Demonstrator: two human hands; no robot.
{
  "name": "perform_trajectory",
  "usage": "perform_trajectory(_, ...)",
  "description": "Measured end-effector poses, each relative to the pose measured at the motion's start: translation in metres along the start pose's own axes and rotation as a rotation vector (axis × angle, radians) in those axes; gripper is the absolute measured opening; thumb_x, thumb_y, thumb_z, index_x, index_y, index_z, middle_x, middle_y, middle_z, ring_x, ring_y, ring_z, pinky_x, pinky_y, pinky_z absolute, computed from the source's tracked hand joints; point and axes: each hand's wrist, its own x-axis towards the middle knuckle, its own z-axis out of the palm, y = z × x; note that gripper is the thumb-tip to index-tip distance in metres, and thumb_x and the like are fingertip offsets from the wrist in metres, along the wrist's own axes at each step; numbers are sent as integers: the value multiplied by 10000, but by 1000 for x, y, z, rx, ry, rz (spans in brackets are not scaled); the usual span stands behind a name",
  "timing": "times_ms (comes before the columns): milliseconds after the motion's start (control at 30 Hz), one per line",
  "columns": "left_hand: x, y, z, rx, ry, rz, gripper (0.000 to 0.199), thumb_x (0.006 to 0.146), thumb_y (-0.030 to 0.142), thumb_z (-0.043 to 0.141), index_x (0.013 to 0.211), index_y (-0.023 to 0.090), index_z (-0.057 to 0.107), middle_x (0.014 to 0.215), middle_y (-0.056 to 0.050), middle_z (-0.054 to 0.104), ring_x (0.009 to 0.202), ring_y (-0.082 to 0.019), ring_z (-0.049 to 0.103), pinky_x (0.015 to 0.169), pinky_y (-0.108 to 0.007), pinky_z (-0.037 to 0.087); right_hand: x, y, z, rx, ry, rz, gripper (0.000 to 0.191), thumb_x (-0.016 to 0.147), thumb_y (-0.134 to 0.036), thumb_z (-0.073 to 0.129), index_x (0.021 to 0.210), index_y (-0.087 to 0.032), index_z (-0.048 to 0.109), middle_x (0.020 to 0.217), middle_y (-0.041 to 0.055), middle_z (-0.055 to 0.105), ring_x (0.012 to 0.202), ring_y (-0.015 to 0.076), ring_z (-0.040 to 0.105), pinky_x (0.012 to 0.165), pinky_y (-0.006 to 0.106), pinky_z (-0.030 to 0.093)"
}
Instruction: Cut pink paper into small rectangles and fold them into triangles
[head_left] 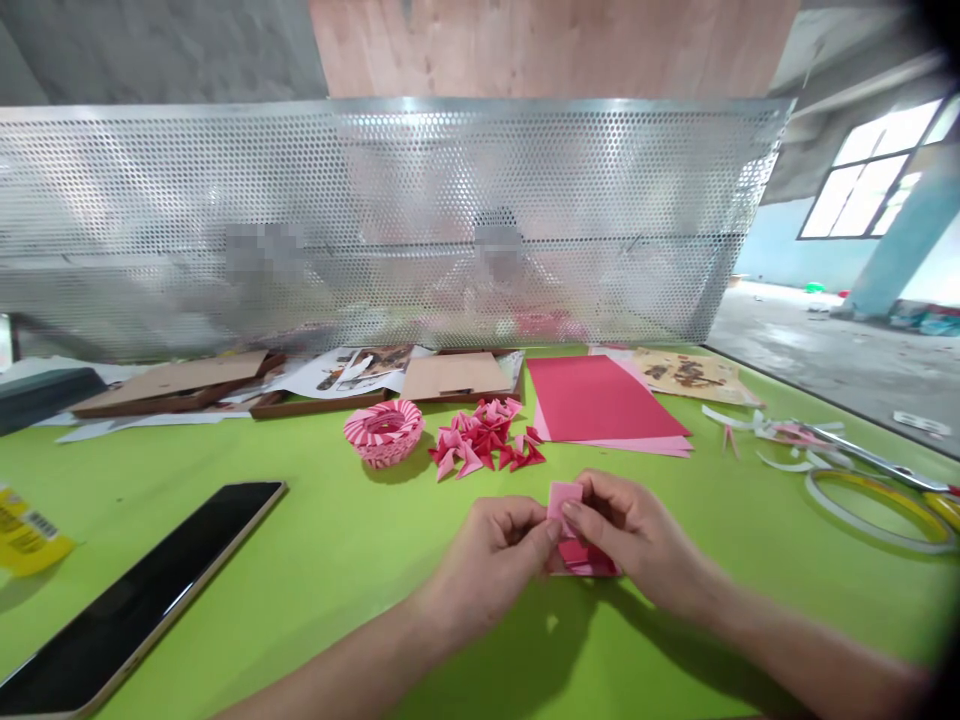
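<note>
Bare forearms reach in over the near edge of the green counter (322, 560), and the hands are together: the left hand (487, 570) and right hand (637, 535) both pinch a small folded slip of pink paper (564, 505), with a redder layer showing beneath it, close above the counter. Just beyond lies a loose heap of small folded paper units (484, 437), pink and red, seemingly done already. Beside that heap stands a round pink paper bowl (384, 432), apparently complete. Further back, a stack of red and pink paper sheets (600, 400) looks unused, so material remains. Off to the right, paper strips (795, 435) lie near steel scissors (874, 455) and a tape roll (881, 510). A dark tablet (135, 600) sits left of the hands.
</note>
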Motion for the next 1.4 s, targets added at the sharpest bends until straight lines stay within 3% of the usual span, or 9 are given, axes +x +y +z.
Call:
perform_trajectory(333, -1, -2, 1, 97, 26, 161, 302, 785, 372, 522, 594, 140, 551, 544, 19, 464, 535, -104, 406, 515, -223, 314, -1, -9, 0, -126, 32, -162, 143, 897, -262, 449, 799, -172, 499, 719, -4, 520, 662, 130, 502, 609, 236, 420)
perform_trajectory(567, 2, 12, 6, 86, 38, 141, 315, 773, 391, 539, 633, 116, 598, 568, -14, 568, 511, -112, 501, 520, -243, 400, 5, -16, -10, -193, 133, -212, 191, 914, -283, 395, 771, -179, 466, 693, -11, 492, 627, 123, 493, 576, 241, 429)
perform_trajectory(667, 4, 19, 1, 112, 83, 157, 295, 754, 397, 574, 722, 110, 635, 635, -33, 607, 549, -120, 526, 557, -263, 432, 14, -26, -26, -222, 112, -216, 188, 920, -302, 381, 804, -179, 463, 723, 0, 512, 634, 125, 529, 575, 252, 455)
perform_trajectory(800, 13, 28, -6, 123, 180, 231, 320, 766, 400, 562, 925, 129, 624, 797, -48, 624, 659, -122, 535, 640, -266, 453, 28, -34, -42, -276, -22, -210, 189, 895, -319, 443, 791, -176, 509, 705, -1, 532, 605, 123, 530, 562, 253, 464)
perform_trajectory(900, 21, 28, -8, 155, 193, 242, 289, 741, 376, 593, 881, 126, 630, 765, -44, 631, 643, -127, 539, 630, -274, 451, 30, -29, -41, -333, -74, -229, 211, 890, -340, 453, 810, -174, 556, 674, 0, 543, 582, 129, 511, 527, 251, 436)
perform_trajectory(1133, 31, 11, -10, 180, 212, 203, 161, 730, 287, 608, 729, 127, 626, 613, 1, 581, 564, -111, 525, 569, -259, 438, 17, -8, -23, -433, 16, -315, 234, 910, -344, 418, 979, -174, 563, 711, 18, 572, 580, 147, 491, 508, 263, 377)
perform_trajectory(1267, 26, 4, -7, 118, 206, 167, 153, 746, 269, 597, 686, 129, 619, 568, 24, 554, 514, -85, 484, 532, -230, 408, 15, -3, -24, -362, 37, -273, 203, 895, -339, 457, 995, -177, 528, 633, -19, 502, 556, 138, 456, 495, 253, 363)
perform_trajectory(1400, 21, 0, -7, 23, 244, 125, 175, 777, 284, 574, 713, 127, 616, 583, 16, 584, 535, -87, 513, 592, -249, 440, 16, 2, -28, -202, 69, -190, 185, 911, -321, 417, 998, -181, 503, 703, -4, 518, 631, 147, 501, 550, 268, 421)
